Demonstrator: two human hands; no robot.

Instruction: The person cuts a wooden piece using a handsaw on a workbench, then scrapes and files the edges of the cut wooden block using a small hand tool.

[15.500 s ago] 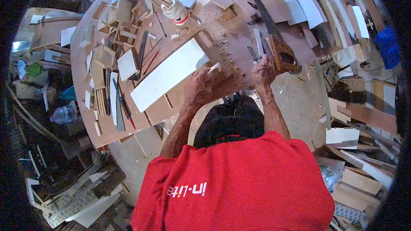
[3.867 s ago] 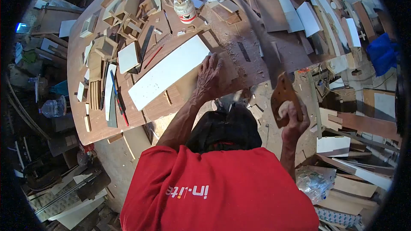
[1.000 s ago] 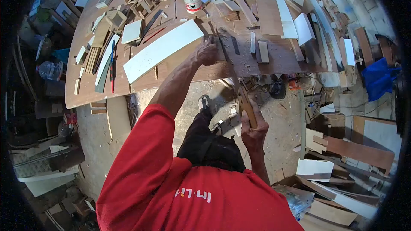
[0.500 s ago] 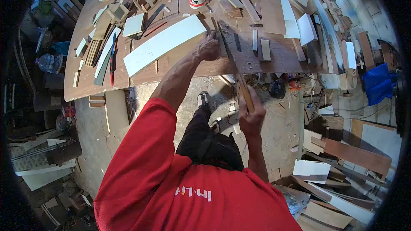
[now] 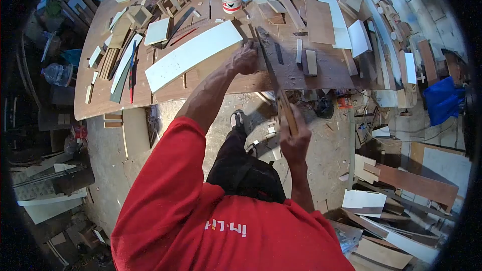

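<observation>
My right hand (image 5: 295,139) is wrapped round the wooden handle of a handsaw (image 5: 267,60). The saw's dark blade reaches up over the table's near edge and passes just right of my left hand. My left hand (image 5: 244,58) is closed at that edge, on what looks like a narrow wood strip (image 5: 252,31) whose far end shows beyond the fingers. Its near part is hidden by the hand. Sawdust (image 5: 292,65) lies right of the blade. A long white board (image 5: 193,55) lies left of my left hand.
The brown table (image 5: 100,101) carries a white jar (image 5: 231,0), a red pencil (image 5: 184,36), a small wood block (image 5: 311,62) and many offcuts. More boards (image 5: 416,185) are piled on the floor at right. A blue bag (image 5: 443,100) is at far right.
The view has shifted very slightly. Both hands keep nearly the same places, the right one still on the saw handle and the left one still closed beside the blade.
</observation>
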